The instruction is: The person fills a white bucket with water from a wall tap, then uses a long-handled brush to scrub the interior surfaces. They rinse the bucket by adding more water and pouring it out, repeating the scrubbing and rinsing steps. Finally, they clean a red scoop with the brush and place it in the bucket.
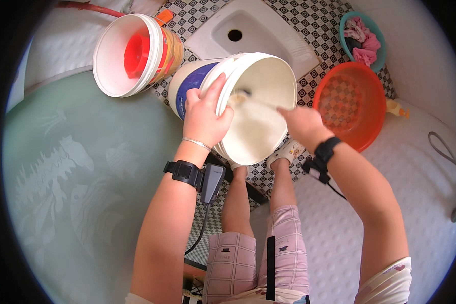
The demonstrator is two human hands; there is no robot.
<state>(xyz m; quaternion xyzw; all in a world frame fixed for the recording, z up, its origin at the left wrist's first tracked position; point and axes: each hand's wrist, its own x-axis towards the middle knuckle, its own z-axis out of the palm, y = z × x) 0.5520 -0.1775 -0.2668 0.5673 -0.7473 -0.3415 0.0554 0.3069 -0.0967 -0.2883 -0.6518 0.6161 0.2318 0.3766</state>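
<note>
A large white bucket (262, 133) with a blue label is tipped toward me in the middle of the head view. My left hand (205, 114) grips its rim on the left side. My right hand (305, 124) is at the opposite side of the opening, closed around the end of a slim, pale-handled brush (258, 103). The brush reaches into the bucket, and its darker head (240, 96) is near the inner wall. Motion blurs the brush, so its exact shape is unclear. The bucket's base is partly hidden behind its rim.
A second white bucket (106, 55) with a red scoop-like container (137, 55) inside stands at upper left. A white squat toilet (294, 38) lies beyond. On the right are an orange-red basin (374, 114) and a teal basin (381, 48) holding pink cloth (367, 49). A frosted panel (111, 167) borders the left.
</note>
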